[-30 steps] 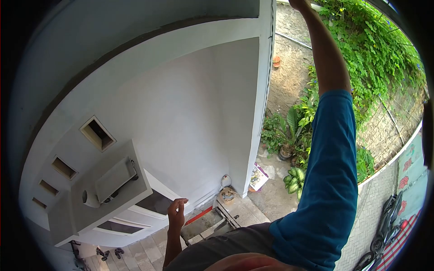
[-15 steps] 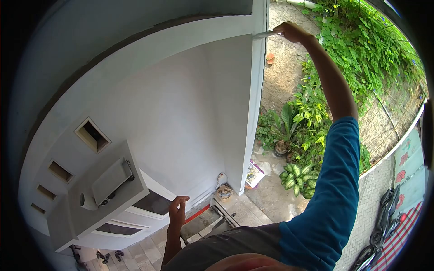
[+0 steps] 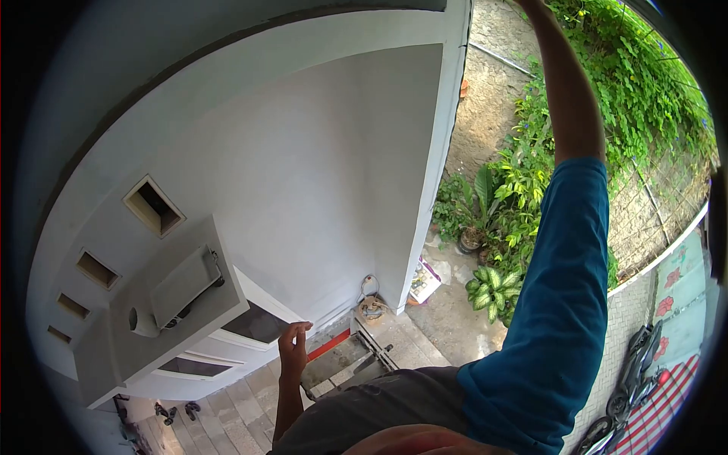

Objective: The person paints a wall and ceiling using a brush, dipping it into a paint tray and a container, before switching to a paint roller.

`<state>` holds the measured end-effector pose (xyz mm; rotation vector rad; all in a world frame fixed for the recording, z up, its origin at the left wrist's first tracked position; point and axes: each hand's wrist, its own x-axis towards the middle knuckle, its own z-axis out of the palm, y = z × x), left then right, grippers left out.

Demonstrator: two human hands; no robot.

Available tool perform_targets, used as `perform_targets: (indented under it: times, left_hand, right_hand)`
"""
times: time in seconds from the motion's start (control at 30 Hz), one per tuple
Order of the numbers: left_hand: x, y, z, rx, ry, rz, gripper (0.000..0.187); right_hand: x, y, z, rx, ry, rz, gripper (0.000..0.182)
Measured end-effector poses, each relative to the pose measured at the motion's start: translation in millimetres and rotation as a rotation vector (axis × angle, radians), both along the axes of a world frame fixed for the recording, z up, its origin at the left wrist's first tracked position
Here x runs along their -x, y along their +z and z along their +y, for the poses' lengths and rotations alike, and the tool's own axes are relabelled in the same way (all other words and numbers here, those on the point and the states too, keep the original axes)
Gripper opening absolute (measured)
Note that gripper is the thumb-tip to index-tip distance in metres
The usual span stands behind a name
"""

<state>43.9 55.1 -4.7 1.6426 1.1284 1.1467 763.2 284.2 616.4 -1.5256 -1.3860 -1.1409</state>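
My right hand (image 3: 528, 3) is raised high beside the outer edge of the white wall beam (image 3: 455, 30). Only its wrist end shows at the top of the view; the fingers and anything in them are cut off. The bare forearm and blue sleeve (image 3: 565, 250) reach up past the garden. Low on the left, my left hand (image 3: 293, 349) is held up in the air with loosely bent fingers and nothing visible in it. Behind it are a white-framed dark window (image 3: 258, 322) and the pale wall (image 3: 296, 167).
Far below lie floor tiles (image 3: 227, 417) and a metal frame (image 3: 364, 353). A grey ledge (image 3: 220, 303) with a pale lamp-like fixture (image 3: 186, 288) juts from the wall. Plants (image 3: 493, 292), a climbing vine (image 3: 644, 83) and a motorbike (image 3: 626, 379) are on the right.
My right hand has moved up, nearly out of view, and the thin pale tool it held against the beam no longer shows. The view has shifted slightly; my left hand stays about where it was.
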Motion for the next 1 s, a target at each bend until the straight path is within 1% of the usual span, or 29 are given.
perform_targets:
  times: [0.03,0.17,0.2,0.27,0.3,0.33,0.4,0.47,0.5,0.53,0.6,0.63,0.67,0.73,0.8,0.83,0.87,0.9,0.93,1.0]
  left_hand:
    - [-2,2,0,-0.003,-0.010,0.001,0.022]
    - [-6,5,0,0.009,-0.048,0.009,0.022]
    - [-7,5,-1,0.009,-0.055,0.015,0.022]
    - [-6,9,-3,0.015,-0.072,0.035,0.023]
    - [-6,9,-4,0.012,-0.071,0.043,0.023]
    - [-5,10,-5,0.009,-0.069,0.051,0.023]
    - [-2,8,-6,0.014,-0.064,0.058,0.023]
    - [0,8,-7,0.017,-0.061,0.063,0.023]
    - [1,10,-8,0.019,-0.056,0.064,0.024]
    - [1,11,-8,0.020,-0.052,0.065,0.025]
    - [2,9,-7,0.010,-0.049,0.073,0.025]
    - [3,11,-7,-0.004,-0.045,0.080,0.026]
    - [4,12,-8,0.006,-0.043,0.087,0.026]
    - [2,18,-9,-0.011,-0.034,0.070,0.026]
    - [4,13,-8,0.012,-0.031,0.063,0.025]
    - [5,11,-9,0.009,-0.019,0.056,0.025]
    - [7,10,-10,0.006,-0.008,0.050,0.025]
    - [9,10,-11,0.023,-0.009,0.061,0.025]
    - [10,10,-11,0.029,-0.009,0.065,0.025]
    - [10,12,-11,0.015,-0.012,0.069,0.025]
  right_hand:
    - [14,-20,-3,-0.004,-0.008,0.007,0.042]
    - [46,-150,-15,0.038,-0.015,-0.092,0.045]
    - [51,-181,-20,0.063,-0.010,-0.089,0.046]
    - [51,-235,-31,0.188,0.024,0.030,0.046]
    - [49,-259,-35,0.223,0.039,0.011,0.047]
    - [54,-277,-44,0.346,0.021,0.098,0.053]
    - [86,-296,-76,0.513,-0.042,0.172,0.055]
    - [77,-322,-74,0.625,-0.064,0.154,0.055]
    - [78,-328,-73,0.674,-0.100,0.148,0.050]
    - [76,-328,-72,0.679,-0.099,0.151,0.050]
    - [70,-323,-68,0.899,-0.081,0.190,0.055]
    - [70,-315,-62,0.970,-0.076,0.115,0.053]
    - [69,-307,-57,0.954,-0.069,0.138,0.054]
    - [47,-291,-34,0.777,0.019,0.028,0.052]
    - [47,-250,-37,0.651,0.051,-0.012,0.048]
    - [27,-238,-24,0.618,-0.007,0.015,0.040]
    - [43,-218,-41,0.473,0.050,0.111,0.038]
    - [75,-200,-64,0.400,-0.036,0.203,0.038]
    - [68,-194,-64,0.370,-0.040,0.183,0.037]
    - [68,-204,-69,0.284,-0.039,0.160,0.036]
